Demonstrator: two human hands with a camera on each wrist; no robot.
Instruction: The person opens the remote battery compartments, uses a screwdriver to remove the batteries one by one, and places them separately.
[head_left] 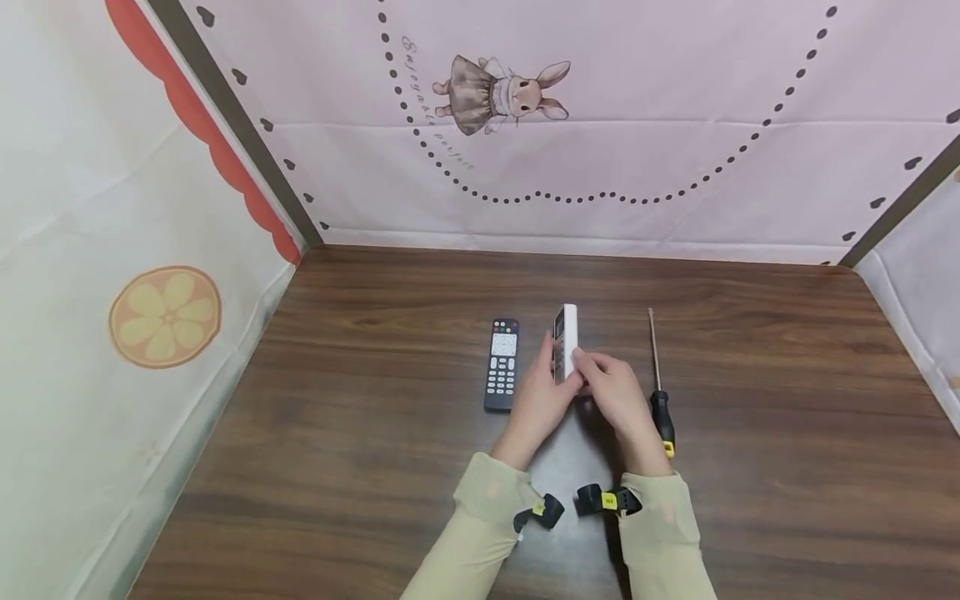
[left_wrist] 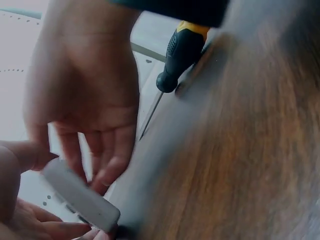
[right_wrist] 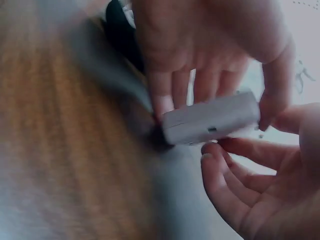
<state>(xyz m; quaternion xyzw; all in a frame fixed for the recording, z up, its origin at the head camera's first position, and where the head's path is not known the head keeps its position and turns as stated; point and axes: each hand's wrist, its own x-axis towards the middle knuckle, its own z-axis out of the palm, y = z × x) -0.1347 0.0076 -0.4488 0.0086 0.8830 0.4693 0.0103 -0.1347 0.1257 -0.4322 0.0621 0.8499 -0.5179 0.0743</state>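
Observation:
A white remote control [head_left: 570, 333] with a small screen and buttons is held up on its side over the table. My left hand [head_left: 542, 402] grips its lower part between thumb and fingers. From the other side, my right hand [head_left: 617, 392] pinches near the lower corner, with curled fingertips against the casing. In the right wrist view, the end of the white remote [right_wrist: 212, 119] shows a small dark slot, and the right fingers [right_wrist: 220, 172] sit just under it. The left wrist view shows its pale casing [left_wrist: 82, 197] between both hands.
A black remote control [head_left: 501, 367] lies buttons up, left of the hands. A screwdriver [head_left: 660, 408] with a black and yellow handle lies to the right, its shaft pointing away. The brown wooden table [head_left: 360, 450] meets printed cloth walls [head_left: 637, 158] at the back and sides.

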